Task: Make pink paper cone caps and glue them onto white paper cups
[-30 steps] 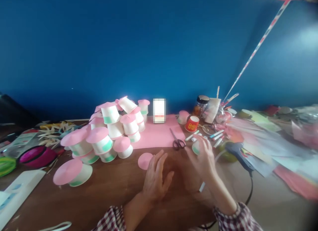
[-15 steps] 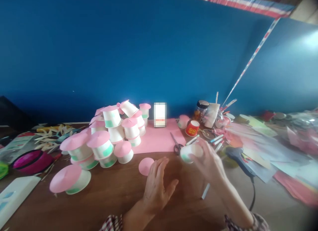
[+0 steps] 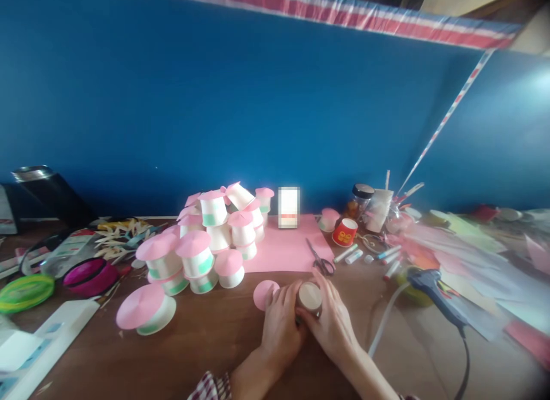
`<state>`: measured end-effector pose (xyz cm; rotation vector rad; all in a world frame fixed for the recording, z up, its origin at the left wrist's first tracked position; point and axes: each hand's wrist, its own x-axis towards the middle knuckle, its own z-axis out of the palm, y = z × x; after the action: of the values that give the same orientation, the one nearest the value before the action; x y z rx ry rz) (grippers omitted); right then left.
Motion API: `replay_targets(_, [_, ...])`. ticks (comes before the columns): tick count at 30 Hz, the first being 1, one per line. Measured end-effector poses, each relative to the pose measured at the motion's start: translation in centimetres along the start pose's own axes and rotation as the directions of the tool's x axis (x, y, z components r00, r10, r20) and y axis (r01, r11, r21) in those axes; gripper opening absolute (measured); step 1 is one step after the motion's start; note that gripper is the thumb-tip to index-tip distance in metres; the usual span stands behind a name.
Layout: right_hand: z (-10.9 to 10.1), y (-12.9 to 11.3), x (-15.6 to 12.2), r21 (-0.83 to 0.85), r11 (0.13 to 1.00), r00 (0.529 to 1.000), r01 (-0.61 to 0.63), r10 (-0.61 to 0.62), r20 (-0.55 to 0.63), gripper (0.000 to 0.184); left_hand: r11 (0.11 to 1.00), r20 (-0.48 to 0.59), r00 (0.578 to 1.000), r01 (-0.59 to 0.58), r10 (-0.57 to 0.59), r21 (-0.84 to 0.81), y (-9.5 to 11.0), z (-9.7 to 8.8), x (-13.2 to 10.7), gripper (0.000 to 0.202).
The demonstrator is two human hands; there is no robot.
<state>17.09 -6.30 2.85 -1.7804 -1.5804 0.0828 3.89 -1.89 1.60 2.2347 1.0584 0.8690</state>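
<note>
Both hands are wrapped round a paper cup (image 3: 310, 297), whose round end faces up towards me. My left hand (image 3: 281, 320) closes on its left side and my right hand (image 3: 334, 320) on its right side. Most of the cup's wall is hidden by fingers. Just left of my left fingers lies a pink paper disc (image 3: 263, 295) on the brown table. Scissors (image 3: 321, 258) rest beyond my right fingertips, partly on a pink sheet (image 3: 292, 248).
Stacked white-and-green cups with pink paper tops (image 3: 195, 251) stand at left, with one tilted cup (image 3: 157, 320) in front. A glue gun (image 3: 438, 294) with its cord lies at right. Markers (image 3: 354, 255), a red cup (image 3: 344, 232) and a jar (image 3: 361, 200) sit behind. A power strip (image 3: 55, 345) lies front left.
My right hand has brought the cup leftward and nearer, and my left hand, open before, now closes on it too. The view has shifted a little.
</note>
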Motion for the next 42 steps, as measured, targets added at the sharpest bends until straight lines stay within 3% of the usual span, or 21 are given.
replay_targets(4, [1.0, 0.4, -0.5, 0.215, 0.971, 0.994, -0.107, 0.111, -0.005, 0.080, 0.999, -0.020, 0.999, -0.039, 0.039, 0.006, 0.0, 0.4, -0.2, 0.062])
replay_targets(8, [1.2, 0.4, -0.3, 0.299, 0.947, 0.993, -0.119, 0.115, 0.031, 0.076, 0.996, -0.009, 0.996, -0.084, 0.084, -0.013, 0.2, 0.1, -0.1, 0.062])
replay_targets(24, [1.4, 0.4, -0.2, 0.190, 0.975, 0.993, -0.113, 0.119, -0.019, 0.069, 0.989, -0.034, 0.988, -0.149, 0.148, -0.018, -0.4, 0.9, -0.3, 0.065])
replay_targets(34, [1.7, 0.6, -0.4, 0.129, 0.980, 0.988, -0.154, 0.155, 0.007, 0.077, 0.989, -0.017, 0.994, -0.108, 0.107, -0.100, 0.7, -0.5, -0.5, 0.063])
replay_targets(42, [1.0, 0.1, -0.7, 0.090, 0.983, 0.987, -0.160, 0.161, -0.007, 0.078, 0.992, -0.062, 0.996, -0.069, 0.063, -0.101, 0.7, 0.0, -0.6, 0.066])
